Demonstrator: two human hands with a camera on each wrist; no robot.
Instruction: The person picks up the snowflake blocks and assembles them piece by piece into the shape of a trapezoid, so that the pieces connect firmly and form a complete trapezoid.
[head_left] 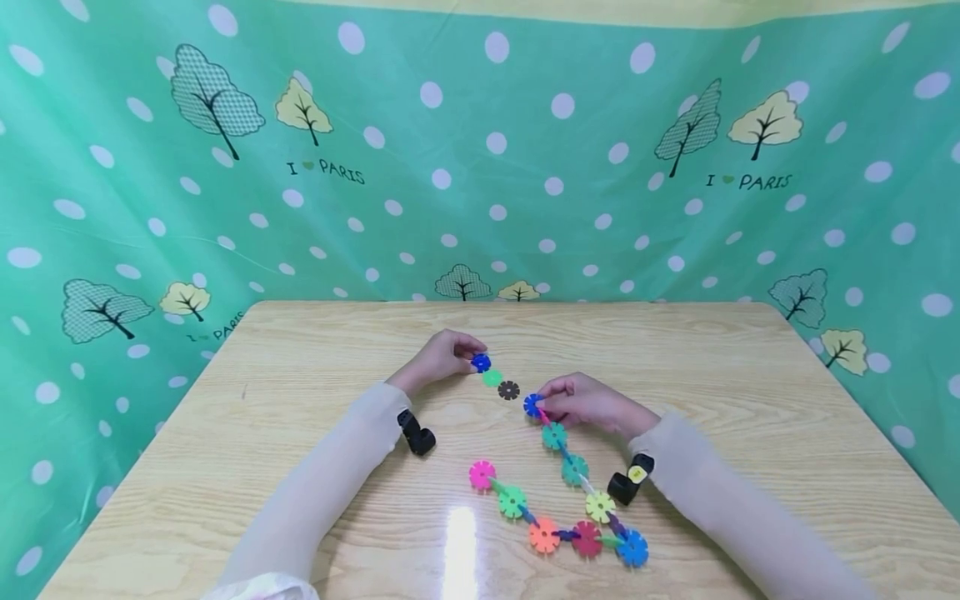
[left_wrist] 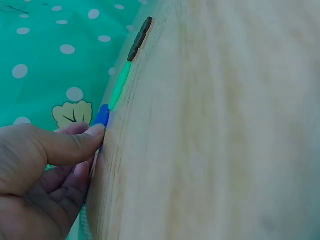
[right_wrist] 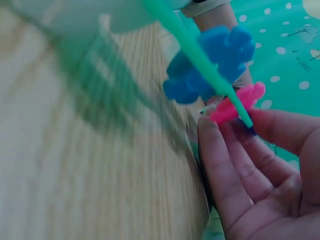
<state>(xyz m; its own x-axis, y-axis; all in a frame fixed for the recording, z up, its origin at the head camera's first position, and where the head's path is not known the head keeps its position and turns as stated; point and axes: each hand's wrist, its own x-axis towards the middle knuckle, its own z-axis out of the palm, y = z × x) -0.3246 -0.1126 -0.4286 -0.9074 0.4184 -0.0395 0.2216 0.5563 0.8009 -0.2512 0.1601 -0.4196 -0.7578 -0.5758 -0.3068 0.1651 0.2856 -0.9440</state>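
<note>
In the head view, my left hand [head_left: 444,357] pinches a blue notched disc [head_left: 482,362] between thumb and fingers. A light green disc [head_left: 492,378] and a dark brown disc [head_left: 509,390] run on from it in a short row. My right hand [head_left: 588,404] pinches another blue notched disc [head_left: 532,406], the end of a long chain of interlocked discs. Behind it a pink disc [right_wrist: 237,103] shows edge-on in the right wrist view, by the fingertips. The chain bends back through a yellow disc [head_left: 600,507] to a pink end disc [head_left: 482,475].
The wooden table [head_left: 315,350] carries the chain, its lower loop lying near the front. A green polka-dot cloth [head_left: 495,175] hangs behind and at both sides. Black wrist cameras [head_left: 416,433] sit on both sleeves, the right one close beside the chain.
</note>
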